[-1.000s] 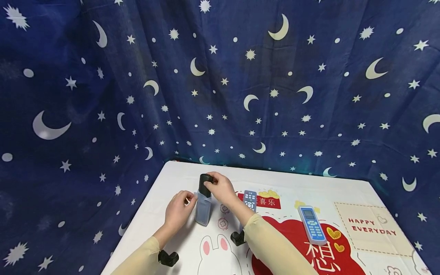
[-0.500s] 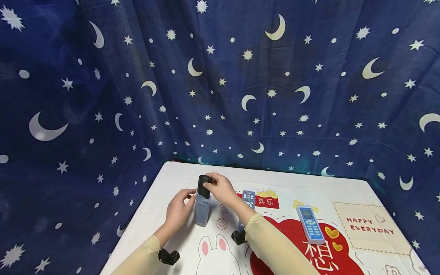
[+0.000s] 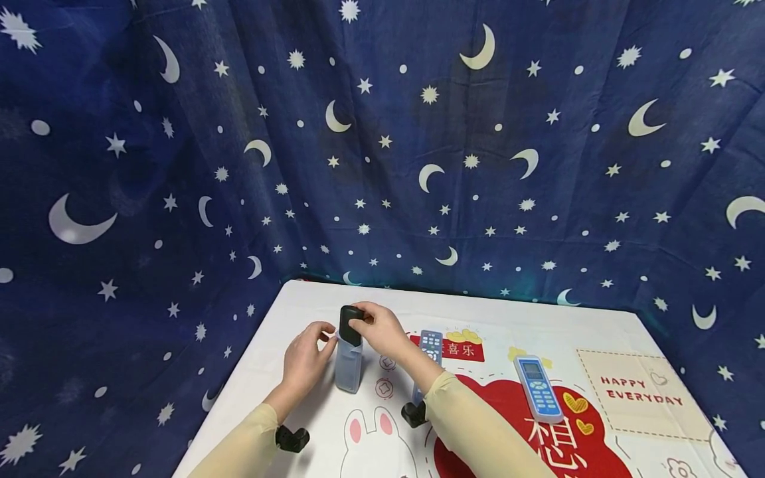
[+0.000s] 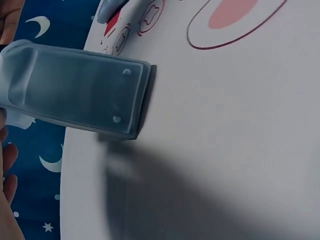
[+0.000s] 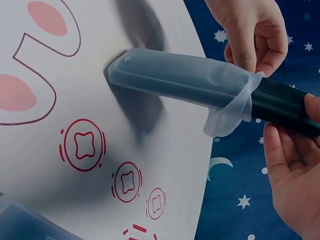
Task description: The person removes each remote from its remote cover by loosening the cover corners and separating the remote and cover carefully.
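My right hand [image 3: 380, 327] pinches the upper end of a black remote control [image 3: 350, 325] between thumb and fingers. The remote's lower part is inside a translucent blue-grey silicone sleeve [image 3: 348, 366], held upright with its bottom end at the tabletop. My left hand [image 3: 305, 356] is at the sleeve's left side, thumb and forefinger at the upper rim. In the right wrist view, the sleeve's rim [image 5: 231, 116] is folded outward on one side, and the black remote [image 5: 280, 102] sticks out of it. The left wrist view shows the sleeve's flat side [image 4: 82, 87], with two small bumps near its bottom.
A blue-covered remote [image 3: 430, 345] lies right of the sleeve, partly behind my right forearm. Farther right lies another blue-edged remote with a screen [image 3: 540, 390]. The white printed tablecloth [image 3: 508, 325] ends at a dark blue curtain [image 3: 478, 166]. Black camera mounts [image 3: 293, 439] hang under both wrists.
The remote and sleeve have shifted slightly left with both hands, and the remote leans a little less. The remotes on the table stay put; the view has shifted slightly.
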Available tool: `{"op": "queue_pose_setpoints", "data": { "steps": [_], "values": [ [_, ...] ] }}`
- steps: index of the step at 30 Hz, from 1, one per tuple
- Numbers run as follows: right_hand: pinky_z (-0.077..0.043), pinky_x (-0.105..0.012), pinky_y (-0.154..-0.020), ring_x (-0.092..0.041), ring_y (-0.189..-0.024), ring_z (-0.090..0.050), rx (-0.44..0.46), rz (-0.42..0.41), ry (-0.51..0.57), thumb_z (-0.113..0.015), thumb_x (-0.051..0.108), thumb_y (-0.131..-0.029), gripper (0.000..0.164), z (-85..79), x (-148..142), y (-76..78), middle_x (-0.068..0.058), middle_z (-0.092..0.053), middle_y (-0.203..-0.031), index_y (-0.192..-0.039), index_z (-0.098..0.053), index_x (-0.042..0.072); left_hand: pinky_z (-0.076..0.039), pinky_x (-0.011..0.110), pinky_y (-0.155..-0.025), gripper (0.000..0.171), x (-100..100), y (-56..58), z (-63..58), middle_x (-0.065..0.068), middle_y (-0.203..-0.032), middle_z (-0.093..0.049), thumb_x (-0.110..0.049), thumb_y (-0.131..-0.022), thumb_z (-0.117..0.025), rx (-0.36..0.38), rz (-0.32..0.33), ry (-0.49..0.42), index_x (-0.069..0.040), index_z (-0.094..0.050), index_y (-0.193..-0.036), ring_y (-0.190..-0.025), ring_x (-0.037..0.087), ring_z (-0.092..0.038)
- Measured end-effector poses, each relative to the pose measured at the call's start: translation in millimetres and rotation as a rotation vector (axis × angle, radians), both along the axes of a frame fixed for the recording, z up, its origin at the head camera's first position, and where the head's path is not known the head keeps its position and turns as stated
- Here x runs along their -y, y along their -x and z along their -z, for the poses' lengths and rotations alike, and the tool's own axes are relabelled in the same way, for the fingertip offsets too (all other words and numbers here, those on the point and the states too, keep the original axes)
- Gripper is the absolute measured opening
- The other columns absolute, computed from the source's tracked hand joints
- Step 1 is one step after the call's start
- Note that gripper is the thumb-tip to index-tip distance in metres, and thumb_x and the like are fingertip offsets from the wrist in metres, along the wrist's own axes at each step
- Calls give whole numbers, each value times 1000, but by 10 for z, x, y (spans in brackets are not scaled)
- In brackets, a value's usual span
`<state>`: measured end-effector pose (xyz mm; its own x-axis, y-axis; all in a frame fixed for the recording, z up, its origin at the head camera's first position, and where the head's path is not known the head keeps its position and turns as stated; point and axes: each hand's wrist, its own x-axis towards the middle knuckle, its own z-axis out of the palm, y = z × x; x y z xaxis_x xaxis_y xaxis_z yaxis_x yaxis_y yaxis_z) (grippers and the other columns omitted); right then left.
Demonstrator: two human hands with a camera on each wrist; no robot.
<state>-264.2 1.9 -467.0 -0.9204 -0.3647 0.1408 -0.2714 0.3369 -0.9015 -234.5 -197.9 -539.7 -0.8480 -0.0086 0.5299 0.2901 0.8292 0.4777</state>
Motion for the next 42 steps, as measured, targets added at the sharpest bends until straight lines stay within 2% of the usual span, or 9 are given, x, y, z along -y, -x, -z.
{"op": "queue_pose_setpoints", "data": {
  "steps": [4,11,19,24,28,32,35,37,42],
  "values": [
    [-56,-42,-92,-21,-106,-65,6,-7,4,-66,22,-101,35,5,4,8,-4,-70,-112,-134,-65,11,-53,42,-71,12,-5,18,-10,-4,-93,-71,-14,-91,-77,-1,2,1,-19,-71,-101,-84,20,-68],
    [-57,-34,-81,-16,-97,-64,-40,9,-49,-73,23,-96,43,46,8,37,-1,-70,-110,-137,-63,14,-54,40,-71,11,-18,31,-18,-6,-95,-71,-10,-91,-75,-15,31,32,-18,-72,-99,-84,14,-66],
    [-58,-33,-83,-14,-97,-66,-40,16,3,-72,17,-97,41,66,-16,40,-2,-73,-111,-137,-63,14,-52,38,-71,16,51,-32,81,-9,-93,-68,-11,-88,-80,3,91,179,-21,-70,-95,-82,11,-64],
    [-58,-34,-84,-14,-98,-68,-36,12,-1,-72,17,-97,43,36,-17,51,-3,-74,-113,-139,-63,14,-51,40,-72,18,122,-68,168,-9,-93,-68,-10,-87,-81,19,133,229,-22,-70,-94,-83,13,-63],
    [-57,-33,-82,-16,-98,-67,-27,44,-18,-73,16,-96,49,42,-12,74,-7,-72,-115,-144,-60,16,-52,41,-75,15,115,-58,211,-9,-94,-67,-12,-88,-80,65,128,214,-21,-70,-96,-86,13,-63],
    [-55,-30,-78,-15,-93,-64,-37,85,-40,-75,17,-94,58,53,-9,112,-7,-71,-108,-149,-56,19,-53,40,-77,12,81,-49,180,-8,-95,-68,-15,-91,-76,87,95,156,-20,-73,-101,-88,12,-64],
    [-54,-30,-75,-13,-89,-64,-55,112,-62,-77,19,-93,57,64,-16,143,-6,-72,-105,-147,-58,19,-53,39,-77,16,56,-53,135,-7,-101,-68,-15,-91,-74,49,84,126,-19,-74,-107,-90,14,-64],
    [-54,-30,-74,-12,-88,-65,-69,127,-75,-77,20,-93,53,76,-22,160,-5,-73,-105,-143,-61,17,-53,41,-77,19,34,-59,108,-4,-106,-66,-15,-90,-74,-15,103,125,-19,-73,-109,-94,17,-64],
    [-50,-28,-64,-12,-76,-60,-80,167,-132,-78,26,-92,52,137,-41,151,1,-70,-92,-141,-64,15,-52,44,-81,23,-60,-89,84,0,-109,-61,-16,-85,-80,-226,252,232,-21,-73,-107,-98,23,-60]
  ]
}}
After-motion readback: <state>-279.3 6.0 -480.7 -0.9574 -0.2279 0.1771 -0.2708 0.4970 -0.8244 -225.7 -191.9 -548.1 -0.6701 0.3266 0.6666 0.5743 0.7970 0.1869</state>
